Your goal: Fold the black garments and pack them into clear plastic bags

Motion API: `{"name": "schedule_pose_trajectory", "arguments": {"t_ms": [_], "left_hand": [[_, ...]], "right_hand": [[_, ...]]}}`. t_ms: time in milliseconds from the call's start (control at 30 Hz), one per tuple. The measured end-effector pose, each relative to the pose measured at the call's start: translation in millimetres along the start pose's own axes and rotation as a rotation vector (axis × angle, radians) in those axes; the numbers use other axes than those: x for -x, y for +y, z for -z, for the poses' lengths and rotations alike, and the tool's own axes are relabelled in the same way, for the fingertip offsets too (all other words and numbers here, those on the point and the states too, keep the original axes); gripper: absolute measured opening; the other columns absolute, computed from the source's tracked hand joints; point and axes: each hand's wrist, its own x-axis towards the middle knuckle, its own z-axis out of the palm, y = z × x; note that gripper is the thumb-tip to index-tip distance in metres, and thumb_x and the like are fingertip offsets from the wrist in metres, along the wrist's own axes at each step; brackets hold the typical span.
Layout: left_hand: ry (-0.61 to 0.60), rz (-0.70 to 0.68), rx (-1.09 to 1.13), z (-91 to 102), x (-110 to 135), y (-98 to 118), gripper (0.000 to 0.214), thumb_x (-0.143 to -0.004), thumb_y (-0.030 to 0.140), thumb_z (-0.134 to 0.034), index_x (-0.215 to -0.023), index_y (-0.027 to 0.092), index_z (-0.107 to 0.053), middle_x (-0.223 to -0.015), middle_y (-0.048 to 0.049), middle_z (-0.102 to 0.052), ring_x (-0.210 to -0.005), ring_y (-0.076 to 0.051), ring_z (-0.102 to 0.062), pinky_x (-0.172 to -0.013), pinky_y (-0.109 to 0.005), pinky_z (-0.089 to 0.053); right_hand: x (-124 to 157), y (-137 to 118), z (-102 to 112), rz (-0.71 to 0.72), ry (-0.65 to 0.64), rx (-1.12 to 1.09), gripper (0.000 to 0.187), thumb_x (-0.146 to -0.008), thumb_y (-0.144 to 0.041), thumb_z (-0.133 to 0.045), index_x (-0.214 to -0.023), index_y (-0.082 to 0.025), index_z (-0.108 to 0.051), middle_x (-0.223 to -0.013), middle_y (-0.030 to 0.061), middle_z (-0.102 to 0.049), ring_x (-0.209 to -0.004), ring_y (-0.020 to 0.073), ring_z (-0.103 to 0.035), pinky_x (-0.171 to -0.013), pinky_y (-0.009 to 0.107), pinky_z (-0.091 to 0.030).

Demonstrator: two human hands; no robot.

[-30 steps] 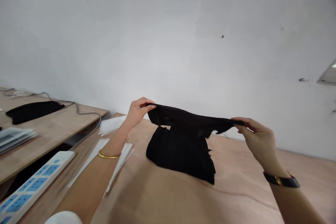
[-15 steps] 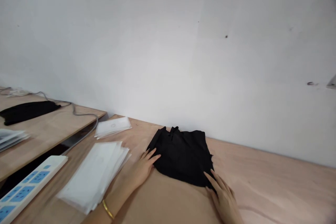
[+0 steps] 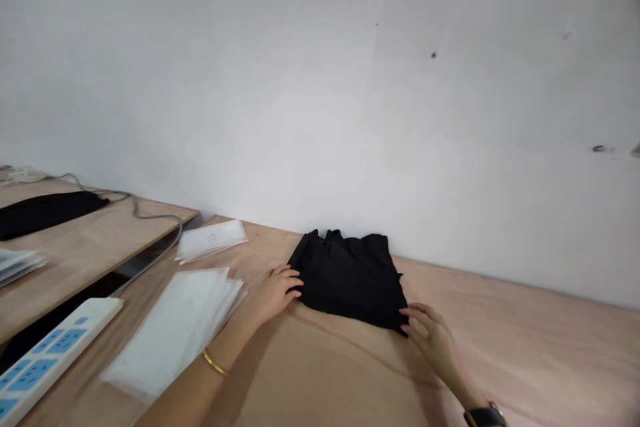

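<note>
A folded black garment (image 3: 350, 277) lies on the wooden table (image 3: 525, 360) close to the white wall. My left hand (image 3: 275, 292) rests on the table at the garment's near left corner, fingers curled against its edge. At the near right corner, my right hand (image 3: 434, 340) touches the edge with its fingers loosely bent. Neither hand lifts the cloth. A gold bangle sits on my left wrist and a dark watch on my right.
A stack of clear plastic bags (image 3: 175, 327) lies left of my left arm, with a smaller stack (image 3: 213, 239) behind it. A white and blue power strip (image 3: 47, 353) sits at the lower left. A second table (image 3: 85, 240) holds another black cloth (image 3: 47, 210) and a grey cable.
A second ago both hands held a black piece stretched above the pile. It now lies folded flat on the table, and both hands have come down to its near corners.
</note>
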Motion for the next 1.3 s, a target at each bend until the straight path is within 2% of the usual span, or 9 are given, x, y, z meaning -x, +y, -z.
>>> {"name": "schedule_pose_trajectory", "arguments": {"t_ms": [300,467,633,700,800,967,1067,1167,1300], "left_hand": [[0.065,-0.079,-0.001,13.4,-14.7,7.2,0.026,-0.087,0.02,-0.049,-0.086,0.028,-0.073,-0.105,0.0009,-0.069,-0.116,-0.023,-0.049,-0.101,-0.039,-0.035],[0.046,-0.118,-0.019,45.2,15.3,27.1,0.03,-0.086,0.015,-0.044,-0.081,0.026,-0.071,-0.087,-0.0019,-0.07,-0.107,-0.022,-0.054,-0.099,-0.039,-0.034],[-0.201,-0.089,0.046,77.1,78.9,64.9,0.011,-0.081,0.024,-0.059,-0.08,0.026,-0.07,-0.081,0.0019,-0.069,-0.084,-0.019,-0.061,-0.081,-0.03,-0.042],[-0.201,-0.042,0.096,67.6,88.1,79.9,0.012,-0.084,0.028,-0.059,-0.087,0.026,-0.07,-0.087,0.0015,-0.07,-0.085,-0.018,-0.061,-0.079,-0.028,-0.043],[-0.18,-0.064,0.113,29.7,85.7,90.8,0.023,-0.09,0.031,-0.053,-0.108,0.028,-0.066,-0.111,-0.0021,-0.067,-0.106,-0.021,-0.057,-0.094,-0.034,-0.042],[-0.333,-0.082,0.003,-9.4,107.9,80.3,0.068,-0.082,0.052,-0.06,-0.142,0.039,-0.03,-0.152,-0.002,-0.027,-0.139,-0.037,-0.016,-0.107,-0.068,-0.005],[-0.357,-0.108,0.056,-1.7,131.7,79.0,0.069,-0.081,0.054,-0.059,-0.141,0.042,-0.028,-0.149,-0.0004,-0.034,-0.136,-0.034,-0.027,-0.109,-0.062,-0.016],[-0.151,-0.002,0.094,0.4,131.1,79.0,0.046,-0.089,0.042,-0.052,-0.133,0.033,-0.045,-0.135,-0.0048,-0.049,-0.12,-0.027,-0.048,-0.102,-0.045,-0.038],[0.046,0.108,0.028,-13.3,108.3,59.0,0.038,-0.094,0.038,-0.041,-0.128,0.022,-0.05,-0.13,-0.0091,-0.051,-0.119,-0.024,-0.048,-0.1,-0.041,-0.039]], "right_hand": [[-16.9,-15.9,14.9,-0.004,0.099,-0.072,0.037,-0.078,-0.053,-0.051,-0.081,-0.021,-0.069,-0.09,0.0107,-0.067,-0.085,0.0265,-0.065,-0.077,0.039,-0.051],[8.3,-25.6,47.0,0.034,0.131,-0.035,0.043,-0.076,-0.062,-0.052,-0.075,-0.023,-0.071,-0.087,0.0119,-0.07,-0.085,0.0289,-0.065,-0.076,0.04,-0.053],[57.2,-53.4,87.6,-0.046,-0.431,-0.128,0.029,-0.077,-0.052,-0.059,-0.079,-0.027,-0.073,-0.078,0.0049,-0.074,-0.073,0.0231,-0.069,-0.062,0.027,-0.056],[65.7,-70.6,79.7,-0.064,-0.419,-0.131,0.029,-0.084,-0.048,-0.052,-0.087,-0.026,-0.072,-0.086,0.0044,-0.074,-0.079,0.0214,-0.07,-0.067,0.025,-0.056],[69.6,-91.6,37.7,0.094,-0.212,-0.018,0.035,-0.09,-0.045,-0.043,-0.099,-0.024,-0.07,-0.107,0.0081,-0.071,-0.102,0.0248,-0.065,-0.087,0.034,-0.054],[97.6,-94.0,-12.2,0.313,-0.376,0.276,0.052,-0.086,-0.05,-0.051,-0.135,-0.034,-0.044,-0.142,0.0041,-0.045,-0.13,0.0341,-0.04,-0.101,0.061,-0.038],[116.4,-89.8,-3.3,0.35,-0.432,0.258,0.045,-0.088,-0.05,-0.047,-0.13,-0.034,-0.051,-0.133,0.0039,-0.056,-0.121,0.0293,-0.052,-0.097,0.05,-0.048],[113.7,-94.1,3.0,0.267,-0.324,0.225,0.038,-0.092,-0.044,-0.042,-0.121,-0.028,-0.059,-0.125,0.0056,-0.063,-0.115,0.0235,-0.058,-0.096,0.039,-0.051],[91.3,-99.6,-13.5,0.259,-0.273,0.251,0.041,-0.093,-0.045,-0.041,-0.129,-0.03,-0.052,-0.137,0.0044,-0.052,-0.129,0.026,-0.043,-0.105,0.048,-0.041]]}}
